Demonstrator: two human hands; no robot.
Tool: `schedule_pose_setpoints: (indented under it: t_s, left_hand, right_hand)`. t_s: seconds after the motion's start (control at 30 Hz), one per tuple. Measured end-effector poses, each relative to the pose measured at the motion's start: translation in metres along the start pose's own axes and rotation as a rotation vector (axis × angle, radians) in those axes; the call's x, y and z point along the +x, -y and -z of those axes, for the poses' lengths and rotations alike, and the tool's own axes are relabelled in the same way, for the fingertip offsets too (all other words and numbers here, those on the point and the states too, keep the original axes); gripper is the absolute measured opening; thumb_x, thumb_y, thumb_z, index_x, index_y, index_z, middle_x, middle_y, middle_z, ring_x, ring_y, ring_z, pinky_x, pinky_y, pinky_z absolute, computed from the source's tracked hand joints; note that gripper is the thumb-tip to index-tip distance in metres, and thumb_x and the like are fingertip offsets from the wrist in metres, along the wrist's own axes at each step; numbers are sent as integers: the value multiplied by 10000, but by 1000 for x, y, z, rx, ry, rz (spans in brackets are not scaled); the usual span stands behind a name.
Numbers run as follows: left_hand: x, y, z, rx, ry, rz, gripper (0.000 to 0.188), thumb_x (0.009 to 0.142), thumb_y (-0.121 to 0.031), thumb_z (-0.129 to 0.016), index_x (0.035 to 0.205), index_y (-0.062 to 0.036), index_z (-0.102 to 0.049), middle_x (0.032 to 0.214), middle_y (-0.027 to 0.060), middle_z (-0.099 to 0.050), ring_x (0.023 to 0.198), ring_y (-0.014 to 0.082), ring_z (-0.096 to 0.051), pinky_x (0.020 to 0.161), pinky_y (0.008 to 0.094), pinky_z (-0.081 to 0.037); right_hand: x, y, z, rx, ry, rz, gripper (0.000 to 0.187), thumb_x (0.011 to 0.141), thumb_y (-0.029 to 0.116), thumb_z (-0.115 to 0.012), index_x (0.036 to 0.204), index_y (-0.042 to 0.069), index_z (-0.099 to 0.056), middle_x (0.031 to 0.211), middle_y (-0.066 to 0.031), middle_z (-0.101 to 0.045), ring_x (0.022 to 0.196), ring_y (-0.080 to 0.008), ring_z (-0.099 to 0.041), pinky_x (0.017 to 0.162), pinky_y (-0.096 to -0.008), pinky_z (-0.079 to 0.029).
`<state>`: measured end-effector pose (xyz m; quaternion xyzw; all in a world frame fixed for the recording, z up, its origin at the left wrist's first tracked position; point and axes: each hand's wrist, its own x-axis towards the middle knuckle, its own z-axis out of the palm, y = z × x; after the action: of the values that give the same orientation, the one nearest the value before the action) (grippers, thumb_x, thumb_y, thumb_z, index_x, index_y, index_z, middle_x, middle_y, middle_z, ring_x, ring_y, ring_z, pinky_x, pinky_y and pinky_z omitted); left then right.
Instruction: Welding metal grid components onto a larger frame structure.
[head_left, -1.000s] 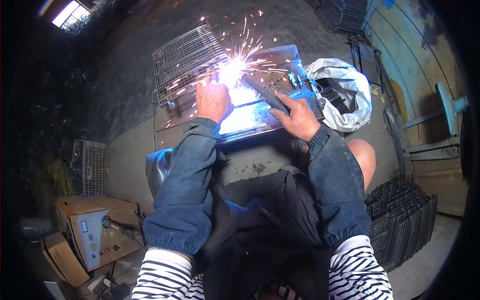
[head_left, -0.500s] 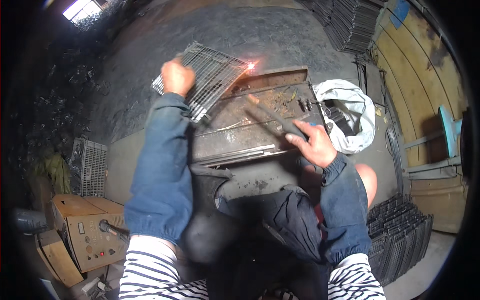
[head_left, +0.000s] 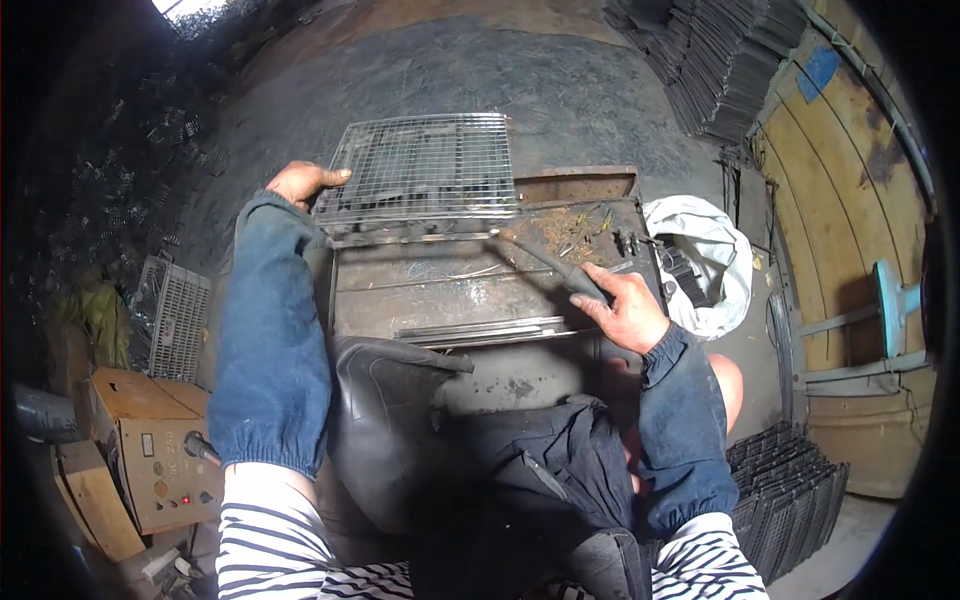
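Note:
My left hand (head_left: 308, 184) grips the left edge of a wire mesh panel (head_left: 425, 165), its thumb lying over the frame. The panel is rectangular, with a fine grid and a thicker near edge. It is raised over the far left part of a dark metal work table (head_left: 420, 290). My right hand (head_left: 630, 307) is closed around the grey handle of a welding torch (head_left: 548, 261). The torch's copper-coloured tip comes close to the panel's near right corner; whether they touch I cannot tell. No bright arc shows at the tip.
Thin metal rods (head_left: 480, 331) lie along the table's near side. Small clamps (head_left: 630, 243) and a white sack (head_left: 738, 275) of dark parts are at the right. A welding machine (head_left: 165, 465) stands lower left. Stacked mesh panels (head_left: 785, 490) sit lower right, with more stacks (head_left: 725, 60) far right.
The panel has turned from slanted to nearly square with the table. My left hand moved left and down to its side edge. The glowing spot at its corner is gone; the torch moved slightly down.

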<state>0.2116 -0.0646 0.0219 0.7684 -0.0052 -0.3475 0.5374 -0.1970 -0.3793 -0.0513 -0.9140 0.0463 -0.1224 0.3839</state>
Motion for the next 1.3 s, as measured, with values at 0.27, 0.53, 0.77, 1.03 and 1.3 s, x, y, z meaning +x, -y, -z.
schedule_pose_setpoints:
  t_s: [0.27,0.53,0.77,1.03,1.3]
  left_hand:
    - [-23,78,-22,-898,70,-266,222,1008,-128,-563,1150,36,-609,1006,148,-703,891,284,-687,868,397,-558]
    - [-188,119,-183,-1031,78,-405,140,979,-197,-659,960,-59,-651,861,36,-645,801,177,-619,731,349,-527]
    - [-264,173,-258,-1066,375,-79,173,993,-147,-635,1069,5,-669,962,81,-701,828,202,-653,802,379,-552]
    - [-300,174,-270,-1045,563,-116,189,992,-284,-655,992,-95,-642,898,-2,-617,779,133,-549,674,281,-450]
    - [-292,166,-279,-1136,796,-82,326,1059,-299,-528,1259,-54,-607,1081,43,-673,939,167,-616,815,297,-516]
  right_hand:
    - [9,-51,-10,-281,50,-43,506,846,296,-768,1237,-8,-663,991,-272,-704,952,-437,-684,873,-468,-540]
    - [46,40,32,134,-289,-33,1053,747,257,-879,1566,31,-257,1422,-303,-516,1321,-342,-537,1088,-408,-448]
    - [37,46,48,349,-591,276,549,731,148,-902,1171,34,-593,1023,-70,-711,932,-220,-701,847,-351,-579]
    - [-25,92,83,191,-595,225,534,766,18,-842,1219,0,-558,1094,-98,-688,962,-188,-689,847,-315,-578]
    - [-66,85,-29,575,-566,707,777,870,35,-636,1552,-22,-268,1593,-181,-327,1498,-283,-278,1235,-388,-233]
